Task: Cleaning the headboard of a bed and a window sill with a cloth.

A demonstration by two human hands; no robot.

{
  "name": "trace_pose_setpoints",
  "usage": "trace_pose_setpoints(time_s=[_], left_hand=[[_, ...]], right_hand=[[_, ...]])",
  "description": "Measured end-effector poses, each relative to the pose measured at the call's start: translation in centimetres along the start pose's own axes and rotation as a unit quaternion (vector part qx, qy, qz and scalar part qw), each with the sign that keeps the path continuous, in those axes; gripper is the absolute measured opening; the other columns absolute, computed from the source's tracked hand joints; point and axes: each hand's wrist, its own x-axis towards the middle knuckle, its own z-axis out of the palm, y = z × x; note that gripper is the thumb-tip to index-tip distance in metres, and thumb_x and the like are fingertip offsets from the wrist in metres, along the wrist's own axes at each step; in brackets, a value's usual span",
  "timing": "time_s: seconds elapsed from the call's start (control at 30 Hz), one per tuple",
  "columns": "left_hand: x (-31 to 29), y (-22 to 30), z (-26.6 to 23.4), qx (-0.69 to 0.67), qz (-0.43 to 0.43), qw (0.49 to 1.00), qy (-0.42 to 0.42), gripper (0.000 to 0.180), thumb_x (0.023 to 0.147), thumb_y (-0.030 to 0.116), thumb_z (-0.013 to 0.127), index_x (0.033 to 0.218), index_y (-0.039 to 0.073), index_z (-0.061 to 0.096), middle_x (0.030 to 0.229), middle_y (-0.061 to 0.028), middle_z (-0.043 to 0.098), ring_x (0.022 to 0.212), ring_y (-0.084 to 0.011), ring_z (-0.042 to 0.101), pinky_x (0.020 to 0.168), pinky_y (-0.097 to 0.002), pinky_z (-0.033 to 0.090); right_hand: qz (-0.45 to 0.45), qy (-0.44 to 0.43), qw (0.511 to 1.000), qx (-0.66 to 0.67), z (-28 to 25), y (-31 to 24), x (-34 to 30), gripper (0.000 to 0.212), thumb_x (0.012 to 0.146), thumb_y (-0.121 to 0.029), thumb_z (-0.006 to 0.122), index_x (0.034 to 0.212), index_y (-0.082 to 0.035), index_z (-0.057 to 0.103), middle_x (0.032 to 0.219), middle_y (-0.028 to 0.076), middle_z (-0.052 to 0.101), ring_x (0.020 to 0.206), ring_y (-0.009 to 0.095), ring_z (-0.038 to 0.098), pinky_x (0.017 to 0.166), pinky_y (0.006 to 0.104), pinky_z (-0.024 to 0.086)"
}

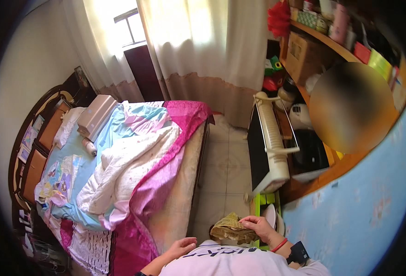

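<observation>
In front of my body, low in the view, is a crumpled yellow-green patterned cloth (233, 226) with a brownish lower part. My right hand (259, 227), with a red band and a dark strap at its wrist, has its fingertips pinched at the cloth's right edge. The cloth's lower side is hidden by my white shirt. My left hand (183, 247) is held at my left side near the edge of the bed (175, 198). Its fingers are stretched out and nothing shows in it.
Rumpled quilts (129, 161) cover the bed, with a beige box (97, 117) and a bottle (89, 147) on top. An oil-filled heater (272, 142) stands right of the tiled floor (226, 168). Next to my right hand is a green rack (269, 207). Crowded wooden shelves (322, 37) line the right.
</observation>
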Motion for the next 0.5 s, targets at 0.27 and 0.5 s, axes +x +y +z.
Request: trace_pose_setpoints(time_s=[0.27, 0.5], left_hand=[[11.6, 14.7, -6.8, -0.001, 0.066, 0.997, 0.028, 0.038, 0.085, 0.018, 0.054, 0.117, -0.002, 0.047, 0.111, -0.0103, 0.054, 0.102, -0.0156, 0.050, 0.088, -0.0258, 0.039], [23.0, 21.9, -9.6, 0.033, 0.009, 0.998, 0.045, 0.040, 0.084, 0.022, 0.056, 0.117, 0.000, 0.048, 0.111, -0.0086, 0.054, 0.099, -0.0154, 0.052, 0.084, -0.0256, 0.041]], right_hand=[[-0.044, 0.085, 0.994, 0.058, -5.0, -12.0, 11.5, 0.019, 0.076, -0.006, 0.060, 0.094, -0.002, 0.061, 0.085, 0.001, 0.059, 0.077, 0.007, 0.053, 0.073, 0.0208, 0.043], [-0.054, 0.077, 0.994, 0.055, -11.4, -18.9, 25.2, 0.020, 0.075, -0.003, 0.060, 0.094, -0.002, 0.059, 0.083, 0.001, 0.058, 0.076, 0.007, 0.053, 0.072, 0.0218, 0.044]])
